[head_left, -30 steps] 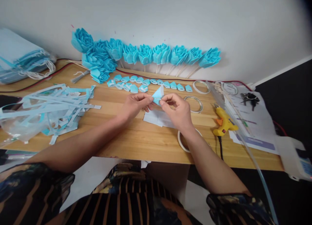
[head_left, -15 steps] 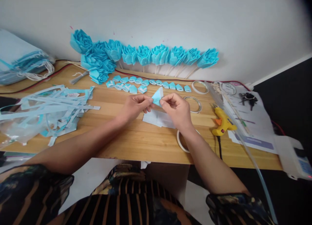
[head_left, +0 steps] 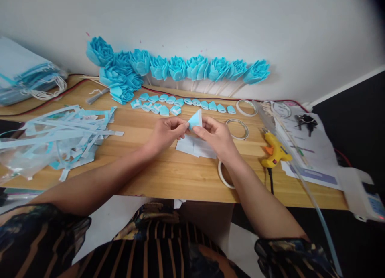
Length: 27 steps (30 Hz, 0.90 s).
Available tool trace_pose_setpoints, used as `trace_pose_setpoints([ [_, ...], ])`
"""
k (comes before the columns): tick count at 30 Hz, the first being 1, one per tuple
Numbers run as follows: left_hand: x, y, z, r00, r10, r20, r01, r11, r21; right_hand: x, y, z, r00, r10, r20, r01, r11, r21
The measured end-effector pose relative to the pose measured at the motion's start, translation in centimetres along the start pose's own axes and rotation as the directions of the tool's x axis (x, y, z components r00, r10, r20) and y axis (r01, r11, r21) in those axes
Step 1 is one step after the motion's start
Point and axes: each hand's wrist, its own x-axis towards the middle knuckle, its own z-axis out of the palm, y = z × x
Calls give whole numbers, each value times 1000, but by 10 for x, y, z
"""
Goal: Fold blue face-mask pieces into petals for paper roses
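Both of my hands pinch one small folded blue piece (head_left: 195, 120) just above the wooden table (head_left: 168, 169). My left hand (head_left: 165, 132) grips its left lower corner with thumb and fingers closed. Against its right side, my right hand (head_left: 217, 135) holds it with closed fingertips. The piece stands as a pointed triangle between the fingertips. Under the hands lies a pale flat sheet (head_left: 195, 146). Behind them a row of small folded blue petals (head_left: 180, 102) is lined up on the table.
Blue paper flowers on sticks (head_left: 177, 67) lean on the wall. A heap of cut blue strips (head_left: 60, 133) lies at left, stacked masks (head_left: 27, 75) far left. Tape rolls (head_left: 239, 127), a yellow glue gun (head_left: 275, 149), papers and keys (head_left: 306, 120) are at right.
The blue piece has been turned and pushed up slightly between the fingertips; my right fingers have closed in closer to it. Both hands stay in nearly the same place.
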Motion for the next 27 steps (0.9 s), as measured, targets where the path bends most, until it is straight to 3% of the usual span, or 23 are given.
trace_pose_setpoints([
  [7, -2, 0, 0, 1000, 20, 15, -21, 999, 37, 0, 3, 0, 992, -68, -107, 54, 990, -131],
  [19, 1, -5, -3, 998, -3, 69, 18, 977, -213, 0, 3, -3, 985, -91, -144, 71, 988, -137],
  [27, 4, -4, -3, 996, -12, 88, 25, 989, -147, -1, 2, -2, 991, -90, -98, 76, 987, -143],
])
